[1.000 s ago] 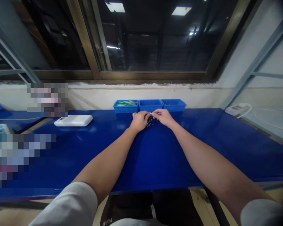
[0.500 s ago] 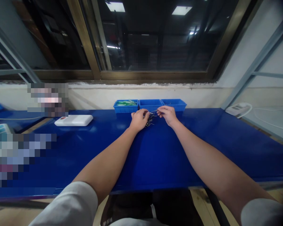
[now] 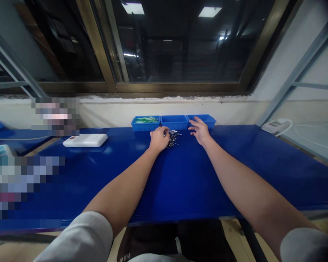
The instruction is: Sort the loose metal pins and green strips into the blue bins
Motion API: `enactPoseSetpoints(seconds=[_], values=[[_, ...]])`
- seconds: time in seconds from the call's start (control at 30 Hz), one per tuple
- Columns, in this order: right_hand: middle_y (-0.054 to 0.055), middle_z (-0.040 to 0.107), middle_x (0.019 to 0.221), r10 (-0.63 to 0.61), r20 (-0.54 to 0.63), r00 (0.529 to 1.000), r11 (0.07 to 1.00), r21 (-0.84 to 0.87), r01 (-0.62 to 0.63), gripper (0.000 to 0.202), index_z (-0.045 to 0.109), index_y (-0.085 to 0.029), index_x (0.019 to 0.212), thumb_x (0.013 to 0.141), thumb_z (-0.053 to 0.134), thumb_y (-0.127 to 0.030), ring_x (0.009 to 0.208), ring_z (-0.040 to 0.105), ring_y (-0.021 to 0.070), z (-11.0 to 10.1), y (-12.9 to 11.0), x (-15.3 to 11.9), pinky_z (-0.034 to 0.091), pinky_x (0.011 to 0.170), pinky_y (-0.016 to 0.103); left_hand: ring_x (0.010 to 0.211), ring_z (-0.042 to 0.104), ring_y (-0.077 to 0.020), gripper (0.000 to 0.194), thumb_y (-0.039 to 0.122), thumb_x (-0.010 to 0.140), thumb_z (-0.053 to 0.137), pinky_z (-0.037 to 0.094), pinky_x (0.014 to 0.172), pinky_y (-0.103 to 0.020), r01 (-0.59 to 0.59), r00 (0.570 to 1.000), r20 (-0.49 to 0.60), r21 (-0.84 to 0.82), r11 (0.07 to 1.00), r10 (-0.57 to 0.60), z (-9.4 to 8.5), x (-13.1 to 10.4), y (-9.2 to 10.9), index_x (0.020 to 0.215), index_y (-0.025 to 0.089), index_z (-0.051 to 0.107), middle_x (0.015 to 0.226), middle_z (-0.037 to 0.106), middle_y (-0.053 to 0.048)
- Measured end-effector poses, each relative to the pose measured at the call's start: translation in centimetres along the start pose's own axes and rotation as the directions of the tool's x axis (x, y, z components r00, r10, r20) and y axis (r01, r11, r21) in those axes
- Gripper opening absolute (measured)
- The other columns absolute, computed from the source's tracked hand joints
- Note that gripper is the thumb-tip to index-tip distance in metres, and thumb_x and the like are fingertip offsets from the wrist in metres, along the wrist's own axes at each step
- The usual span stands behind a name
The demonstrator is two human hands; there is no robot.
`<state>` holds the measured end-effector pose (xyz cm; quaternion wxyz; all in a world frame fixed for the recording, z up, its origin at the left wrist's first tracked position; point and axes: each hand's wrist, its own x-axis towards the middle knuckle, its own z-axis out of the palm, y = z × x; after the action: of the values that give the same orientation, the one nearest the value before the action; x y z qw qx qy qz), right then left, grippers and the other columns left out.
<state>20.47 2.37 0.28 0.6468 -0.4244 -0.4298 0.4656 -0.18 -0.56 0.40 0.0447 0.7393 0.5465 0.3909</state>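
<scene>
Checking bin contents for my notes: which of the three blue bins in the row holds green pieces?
The left bin of that row: green pieces show inside it, while none show in the middle bin or the right bin.

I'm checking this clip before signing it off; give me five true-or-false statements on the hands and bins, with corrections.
1. Thin rods stick out beside the left hand. True.
2. The right hand is clenched in a fist. False: it is open, with fingers spread.
3. Three blue bins stand in a row. True.
4. The green items are in the right bin. False: they are in the left bin.
5. Both hands are bare. True.
</scene>
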Motion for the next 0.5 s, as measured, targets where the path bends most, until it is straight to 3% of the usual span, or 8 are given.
enactPoseSetpoints(seconds=[0.1, 0.17, 0.27, 0.4, 0.5], values=[[0.006, 0.067, 0.099, -0.042, -0.016, 0.999, 0.992, -0.117, 0.040, 0.059, 0.053, -0.019, 0.120, 0.063, 0.064, -0.031, 0.061, 0.056, 0.0116, 0.3, 0.2, -0.1, 0.036, 0.045, 0.022, 0.091, 0.062, -0.0180, 0.023, 0.020, 0.081, 0.047, 0.041, 0.084, -0.030, 0.035, 0.999, -0.008, -0.003, 0.999, -0.035, -0.2, 0.0, 0.1, 0.095, 0.021, 0.065, 0.094, 0.069, -0.003], [0.004, 0.066, 0.079, -0.114, 0.013, 0.993, 0.954, -0.279, 0.113, 0.044, 0.062, -0.015, 0.103, 0.062, 0.065, -0.029, 0.059, 0.054, 0.0117, 0.7, 0.4, -0.3, 0.038, 0.049, 0.023, 0.087, 0.062, -0.0188, 0.020, 0.024, 0.078, 0.050, 0.042, 0.082, -0.030, 0.053, 0.998, 0.032, 0.029, 0.998, -0.054, -0.3, 0.0, 0.2, 0.089, 0.022, 0.066, 0.086, 0.070, -0.002], [0.002, 0.063, 0.064, -0.218, 0.199, 0.956, 0.793, -0.535, 0.292, 0.018, 0.068, -0.014, 0.076, 0.061, 0.065, -0.024, 0.059, 0.053, 0.0127, 1.3, 0.7, -1.0, 0.042, 0.059, 0.026, 0.085, 0.062, -0.0209, 0.016, 0.030, 0.075, 0.053, 0.042, 0.081, -0.031, 0.047, 0.992, 0.114, 0.108, 0.993, -0.059, -0.3, 0.0, 0.3, 0.079, 0.023, 0.067, 0.083, 0.070, -0.002], [0.001, 0.063, 0.068, -0.178, 0.459, 0.871, 0.571, -0.672, 0.471, 0.015, 0.071, -0.018, 0.077, 0.065, 0.063, -0.020, 0.061, 0.054, 0.0133, 2.1, 1.1, -1.8, 0.042, 0.064, 0.028, 0.086, 0.062, -0.0237, 0.016, 0.033, 0.071, 0.058, 0.042, 0.081, -0.034, 0.013, 0.984, 0.172, 0.168, 0.986, -0.042, -0.3, 0.0, 0.4, 0.075, 0.022, 0.068, 0.087, 0.071, -0.005], [0.003, 0.063, 0.077, -0.137, 0.525, 0.840, 0.479, -0.707, 0.520, 0.015, 0.072, -0.019, 0.079, 0.067, 0.064, -0.019, 0.067, 0.055, 0.0140, 2.4, 1.2, -2.0, 0.042, 0.067, 0.028, 0.085, 0.063, -0.0234, 0.013, 0.027, 0.068, 0.058, 0.043, 0.080, -0.035, -0.006, 0.981, 0.194, 0.157, 0.988, -0.025, -0.3, 0.0, 0.5, 0.076, 0.022, 0.068, 0.087, 0.071, -0.004]])
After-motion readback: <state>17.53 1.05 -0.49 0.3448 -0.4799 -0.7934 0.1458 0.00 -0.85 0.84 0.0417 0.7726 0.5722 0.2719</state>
